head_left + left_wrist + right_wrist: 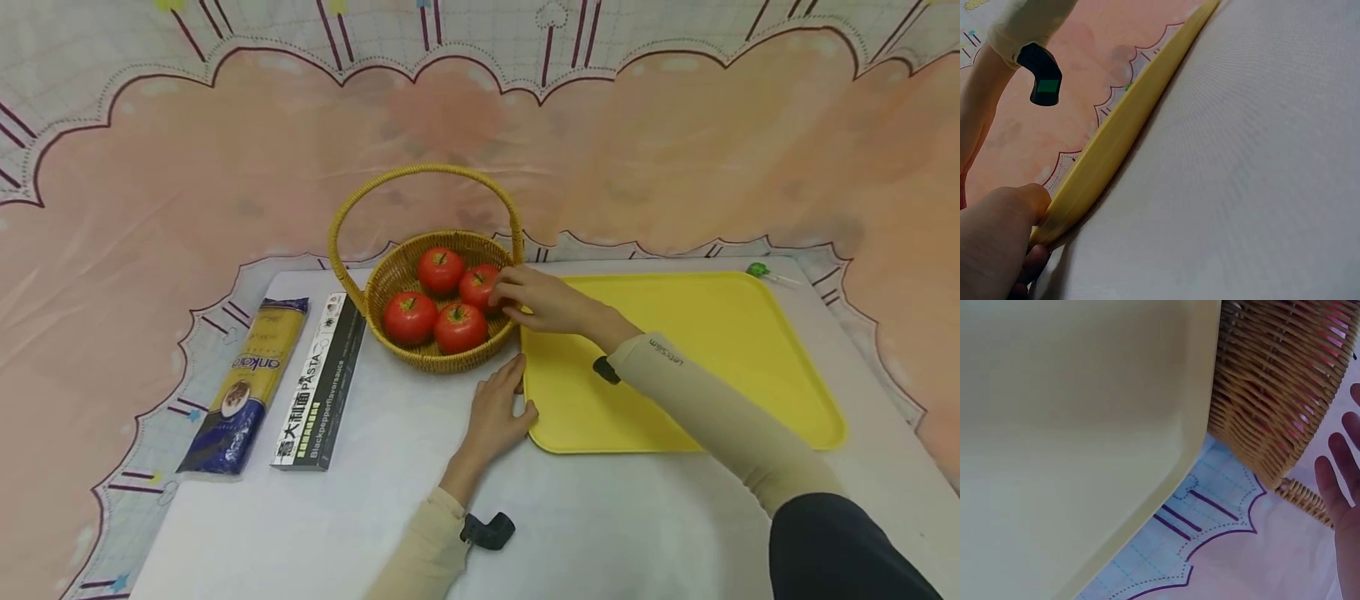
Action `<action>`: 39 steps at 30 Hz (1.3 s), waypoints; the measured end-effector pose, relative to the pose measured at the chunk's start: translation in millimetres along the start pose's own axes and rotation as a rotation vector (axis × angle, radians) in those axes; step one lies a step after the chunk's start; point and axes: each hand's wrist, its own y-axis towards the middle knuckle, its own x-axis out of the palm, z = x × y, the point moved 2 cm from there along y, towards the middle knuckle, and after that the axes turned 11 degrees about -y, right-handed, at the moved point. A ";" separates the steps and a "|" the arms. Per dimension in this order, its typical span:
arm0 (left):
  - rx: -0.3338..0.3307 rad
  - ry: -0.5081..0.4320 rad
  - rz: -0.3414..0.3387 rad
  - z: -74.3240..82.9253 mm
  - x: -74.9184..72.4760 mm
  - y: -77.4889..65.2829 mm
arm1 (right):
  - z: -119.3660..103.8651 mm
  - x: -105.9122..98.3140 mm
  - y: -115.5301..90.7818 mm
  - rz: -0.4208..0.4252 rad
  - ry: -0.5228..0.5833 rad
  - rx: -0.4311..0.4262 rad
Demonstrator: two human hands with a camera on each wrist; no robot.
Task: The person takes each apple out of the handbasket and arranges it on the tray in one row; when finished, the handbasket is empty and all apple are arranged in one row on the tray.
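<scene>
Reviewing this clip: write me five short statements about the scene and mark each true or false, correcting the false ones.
1. The basket holds four red tomatoes. True.
2. The left hand grips the edge of the yellow tray. True.
3. Two of the tomatoes lie on the yellow tray. False: all four are in the basket.
4. The right hand is at the basket, its fingertips close to one of the tomatoes. True.
5. In the head view, the packet lies to the right of the yellow tray. False: the packet lies on the far left, next to the box.
</scene>
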 end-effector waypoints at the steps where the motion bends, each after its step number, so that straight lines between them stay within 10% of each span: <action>1: -0.001 -0.006 0.003 -0.2 -0.5 -0.7 | -0.8 1.0 2.3 -0.003 -0.001 -0.005; 24: 0.011 -0.013 0.017 0.7 -2.2 0.9 | 9.6 4.2 43.0 -0.157 -0.083 -0.072; 39: -0.010 -0.016 -0.010 0.6 -0.3 -0.1 | 14.2 4.3 69.7 -0.492 -0.116 -0.043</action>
